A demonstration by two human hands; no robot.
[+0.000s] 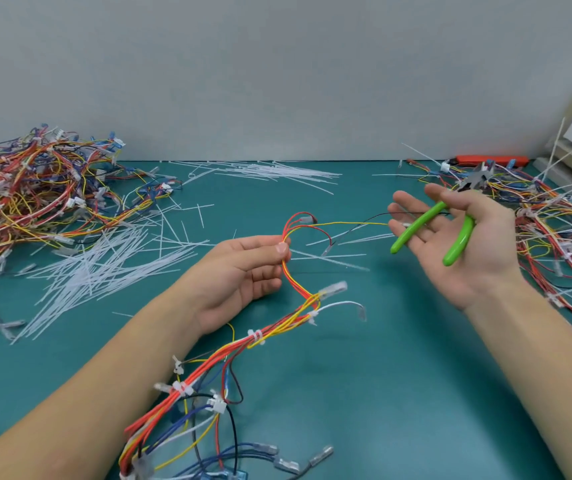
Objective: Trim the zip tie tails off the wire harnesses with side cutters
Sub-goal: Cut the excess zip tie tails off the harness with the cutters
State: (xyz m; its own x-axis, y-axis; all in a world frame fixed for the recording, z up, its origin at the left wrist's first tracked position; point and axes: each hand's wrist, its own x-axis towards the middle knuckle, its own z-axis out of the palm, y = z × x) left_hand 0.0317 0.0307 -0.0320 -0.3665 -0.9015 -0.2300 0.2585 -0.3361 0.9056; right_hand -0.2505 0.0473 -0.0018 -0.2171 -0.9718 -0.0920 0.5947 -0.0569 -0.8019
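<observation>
A wire harness of red, orange and yellow wires runs from the lower left up to the middle of the green mat. My left hand pinches its thin wires between thumb and fingers near the upper loop. Short white zip ties wrap the bundle at several spots. My right hand is palm up to the right, fingers stretched out. The green-handled side cutters lie across its palm, with the thumb over them near the pivot. Yellow and black wires lead from the loop to my right fingertips.
A big tangled pile of harnesses lies at the left, another pile with long uncut tails at the right. Cut white tie tails are scattered over the mat. A red object sits by the wall.
</observation>
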